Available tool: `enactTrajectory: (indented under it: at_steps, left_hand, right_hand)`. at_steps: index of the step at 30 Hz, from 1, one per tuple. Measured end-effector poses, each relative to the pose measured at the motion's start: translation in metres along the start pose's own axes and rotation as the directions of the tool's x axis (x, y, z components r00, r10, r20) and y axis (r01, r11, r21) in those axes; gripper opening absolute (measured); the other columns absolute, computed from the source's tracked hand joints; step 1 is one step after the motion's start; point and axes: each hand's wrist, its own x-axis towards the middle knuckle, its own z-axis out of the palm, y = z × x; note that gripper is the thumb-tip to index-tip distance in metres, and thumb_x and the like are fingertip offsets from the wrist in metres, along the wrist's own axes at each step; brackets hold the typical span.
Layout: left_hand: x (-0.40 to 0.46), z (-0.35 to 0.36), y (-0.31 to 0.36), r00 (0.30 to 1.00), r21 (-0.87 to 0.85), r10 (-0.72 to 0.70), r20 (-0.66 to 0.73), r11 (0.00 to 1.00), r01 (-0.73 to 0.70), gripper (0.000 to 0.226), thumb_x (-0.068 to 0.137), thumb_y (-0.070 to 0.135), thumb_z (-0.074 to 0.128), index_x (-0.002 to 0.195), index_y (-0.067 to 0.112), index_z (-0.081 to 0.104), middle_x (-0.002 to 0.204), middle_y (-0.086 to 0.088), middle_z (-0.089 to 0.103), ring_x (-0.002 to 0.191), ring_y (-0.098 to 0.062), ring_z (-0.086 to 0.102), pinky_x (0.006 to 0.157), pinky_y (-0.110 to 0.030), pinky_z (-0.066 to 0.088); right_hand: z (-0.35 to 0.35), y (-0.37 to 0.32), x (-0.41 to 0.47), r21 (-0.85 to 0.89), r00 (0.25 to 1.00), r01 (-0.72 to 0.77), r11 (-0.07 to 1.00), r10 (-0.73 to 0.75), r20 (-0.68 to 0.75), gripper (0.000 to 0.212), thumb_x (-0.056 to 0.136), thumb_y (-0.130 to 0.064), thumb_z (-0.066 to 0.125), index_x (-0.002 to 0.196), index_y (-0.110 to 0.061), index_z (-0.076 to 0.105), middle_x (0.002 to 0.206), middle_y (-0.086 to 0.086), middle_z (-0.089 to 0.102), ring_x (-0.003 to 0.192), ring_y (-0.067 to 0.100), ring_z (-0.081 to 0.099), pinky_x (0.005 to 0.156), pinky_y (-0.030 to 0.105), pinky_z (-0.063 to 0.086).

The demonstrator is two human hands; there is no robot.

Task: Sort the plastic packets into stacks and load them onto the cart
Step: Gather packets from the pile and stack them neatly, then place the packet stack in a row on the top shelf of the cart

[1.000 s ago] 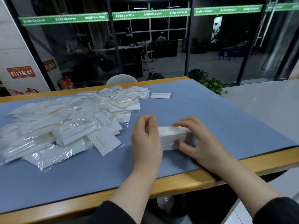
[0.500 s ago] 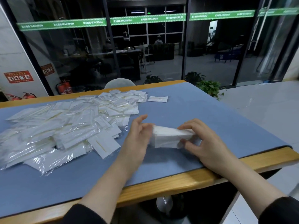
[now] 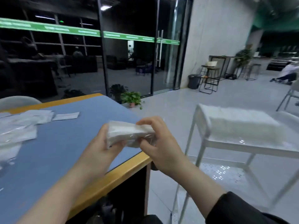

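Lifted off the table (image 3: 53, 143), the packet stack (image 3: 127, 133) sits gripped between left hand (image 3: 103, 147) and right hand (image 3: 160, 149); no legible writing.

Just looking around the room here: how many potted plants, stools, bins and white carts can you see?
Potted plants by the glass: 2, a dark one and a brighter green one
Stools: 2, and
Bins: 1
White carts: 1
Total: 6
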Motion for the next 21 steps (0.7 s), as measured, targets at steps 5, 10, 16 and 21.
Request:
enactTrajectory:
  at_steps: [5, 10, 16, 21]
  left_hand:
    - [0.022, 0.095, 0.052, 0.974, -0.111, 0.107, 0.201, 0.990, -0.086, 0.030, 0.095, 0.012, 0.070, 0.111, 0.037, 0.067, 0.106, 0.018, 0.073, 0.099, 0.001, 0.067, 0.086, -0.029, 0.052]
    - [0.041, 0.175, 0.087, 0.876, -0.121, 0.211, 0.434, 0.977, -0.175, 0.031, 0.093, 0.013, 0.070, 0.116, 0.032, 0.067, 0.104, 0.012, 0.074, 0.099, -0.009, 0.068, 0.079, -0.022, 0.051]
    - [0.059, 0.248, 0.138, 0.753, -0.076, 0.289, 0.591, 0.949, -0.305, 0.032, 0.091, -0.002, 0.065, 0.106, 0.026, 0.066, 0.099, 0.009, 0.072, 0.094, -0.007, 0.067, 0.081, -0.023, 0.054]
    - [0.092, 0.301, 0.171, 0.718, -0.137, 0.305, 0.626, 0.949, -0.284, 0.031, 0.087, 0.008, 0.073, 0.110, 0.027, 0.065, 0.098, 0.007, 0.073, 0.094, -0.010, 0.069, 0.080, -0.024, 0.056]
  right_hand:
    - [-0.112, 0.002, -0.050, -0.112, 0.976, -0.184, 0.977, 0.167, -0.141, 0.043, 0.092, -0.010, 0.064, 0.123, -0.039, 0.054, 0.119, -0.021, 0.050, 0.114, -0.003, 0.049, 0.092, 0.012, 0.042]
    - [-0.211, -0.004, -0.093, -0.369, 0.921, -0.390, 0.844, 0.355, -0.163, 0.045, 0.088, -0.035, 0.073, 0.130, -0.039, 0.059, 0.115, -0.029, 0.055, 0.104, -0.009, 0.052, 0.083, 0.011, 0.042]
    - [-0.284, -0.009, -0.105, -0.610, 0.879, -0.444, 0.657, 0.450, -0.155, 0.020, 0.087, -0.040, 0.070, 0.106, -0.035, 0.066, 0.097, -0.016, 0.065, 0.089, 0.004, 0.058, 0.079, 0.027, 0.050]
    - [-0.338, -0.003, -0.079, -0.683, 0.820, -0.508, 0.525, 0.538, -0.196, 0.009, 0.088, -0.034, 0.070, 0.090, -0.028, 0.065, 0.083, -0.004, 0.067, 0.074, 0.015, 0.063, 0.073, 0.039, 0.058]
